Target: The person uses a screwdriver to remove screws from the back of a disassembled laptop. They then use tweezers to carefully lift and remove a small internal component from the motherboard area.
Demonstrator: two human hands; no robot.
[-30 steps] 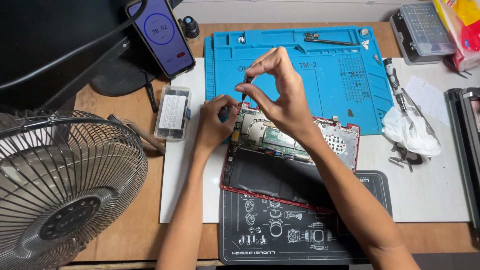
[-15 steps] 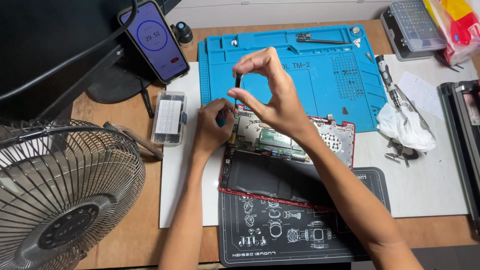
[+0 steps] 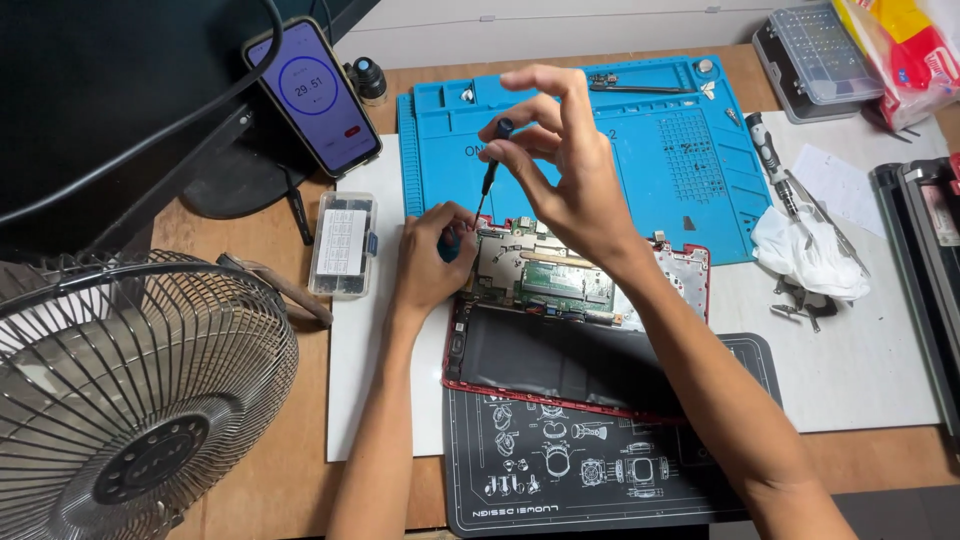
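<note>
An opened red-framed device (image 3: 690,275) lies on the white sheet, its green circuit board (image 3: 545,275) and black battery (image 3: 560,355) exposed. My right hand (image 3: 560,170) grips a small dark screwdriver (image 3: 489,180) by its top, held upright with the tip at the board's upper left corner. My left hand (image 3: 430,255) rests at that same corner, fingers pinched around a small blue piece by the screwdriver tip.
A blue work mat (image 3: 650,150) lies behind the device, a black printed mat (image 3: 560,470) in front. A wire fan (image 3: 130,400) stands at the left. A phone (image 3: 312,95) leans on a stand, a clear parts box (image 3: 342,245) beside it. White cloth (image 3: 815,255), tools and a bit case (image 3: 815,55) sit right.
The view has drifted a little. My right hand has turned the screwdriver and lowered slightly over the board's corner; my left hand stays at the corner.
</note>
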